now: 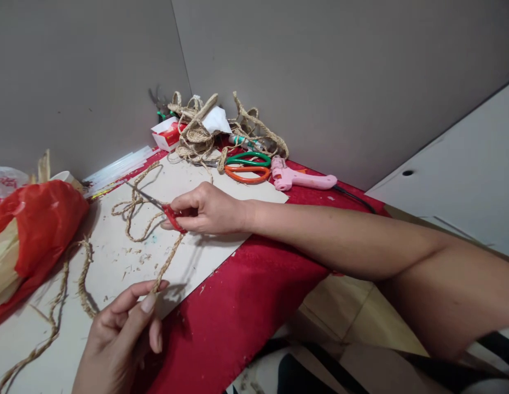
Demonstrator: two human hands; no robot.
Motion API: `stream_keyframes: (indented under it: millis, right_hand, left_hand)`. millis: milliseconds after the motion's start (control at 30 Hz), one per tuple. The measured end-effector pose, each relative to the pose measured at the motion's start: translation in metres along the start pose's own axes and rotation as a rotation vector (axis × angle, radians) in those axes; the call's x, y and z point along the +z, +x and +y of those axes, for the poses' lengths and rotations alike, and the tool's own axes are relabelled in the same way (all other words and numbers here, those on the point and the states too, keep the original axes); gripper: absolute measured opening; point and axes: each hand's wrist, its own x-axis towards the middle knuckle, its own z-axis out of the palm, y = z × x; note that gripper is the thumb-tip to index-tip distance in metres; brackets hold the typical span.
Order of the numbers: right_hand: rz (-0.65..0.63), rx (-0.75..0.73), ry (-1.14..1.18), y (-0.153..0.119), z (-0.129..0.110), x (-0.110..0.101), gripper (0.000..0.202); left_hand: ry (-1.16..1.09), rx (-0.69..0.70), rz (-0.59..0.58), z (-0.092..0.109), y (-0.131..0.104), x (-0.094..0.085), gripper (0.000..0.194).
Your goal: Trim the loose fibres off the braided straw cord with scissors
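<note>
My left hand (119, 328) pinches a braided straw cord (169, 259) between thumb and forefinger, at the lower middle of the view. From there the cord rises to my right hand (209, 208), whose fingers are closed round the red handles of small scissors (173, 218). The blades point away to the upper left, over the white board. Another stretch of the cord loops on the board beyond the scissors. Whether the right fingers also grip the cord cannot be made out.
On the left lies a red plastic bag (53, 219) beside more braid (53, 323). At the back are coiled braids (197, 134), a red-and-white box (166, 134), green-and-orange-handled scissors (248, 175) and a pink glue gun (304, 178). Clear sticks (119, 171) lie along the wall. Straw bits dot the white board (221, 246).
</note>
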Motion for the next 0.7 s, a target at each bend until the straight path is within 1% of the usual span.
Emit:
stream_keyframes:
  millis: [133, 167, 200, 233, 267, 367, 433, 567, 700]
  right_hand:
    - [0.17, 0.028, 0.016, 0.002, 0.001, -0.005, 0.028]
    - [0.202, 0.034, 0.001, 0.002, -0.001, -0.006, 0.03]
    - [0.207, 0.036, -0.022, 0.001, -0.003, -0.007, 0.032]
    - [0.175, 0.031, -0.05, -0.001, -0.006, -0.007, 0.033]
    - [0.102, 0.02, -0.084, -0.003, -0.01, -0.006, 0.032]
    - [-0.174, -0.042, -0.245, -0.009, -0.025, -0.003, 0.028]
    - [-0.299, -0.059, -0.346, -0.012, -0.034, -0.001, 0.03]
    - [-0.43, -0.046, -0.499, -0.013, -0.044, -0.002, 0.032]
    - [-0.5, -0.087, -0.649, -0.013, -0.046, -0.004, 0.036]
  left_hand:
    - [-0.065, 0.054, 0.133, 0.004, 0.006, 0.001, 0.037]
    - [-0.087, 0.071, 0.167, 0.005, 0.007, 0.001, 0.038]
    - [-0.096, 0.09, 0.201, 0.006, 0.008, 0.001, 0.038]
    - [-0.099, 0.105, 0.227, 0.007, 0.009, 0.001, 0.039]
    - [-0.096, 0.117, 0.245, 0.008, 0.009, 0.001, 0.039]
    - [-0.067, 0.145, 0.284, 0.009, 0.008, 0.002, 0.038]
    - [-0.041, 0.161, 0.301, 0.009, 0.006, 0.004, 0.037]
    - [-0.015, 0.192, 0.323, 0.011, 0.002, 0.007, 0.034]
    - [0.038, 0.205, 0.321, 0.011, 0.001, 0.006, 0.032]
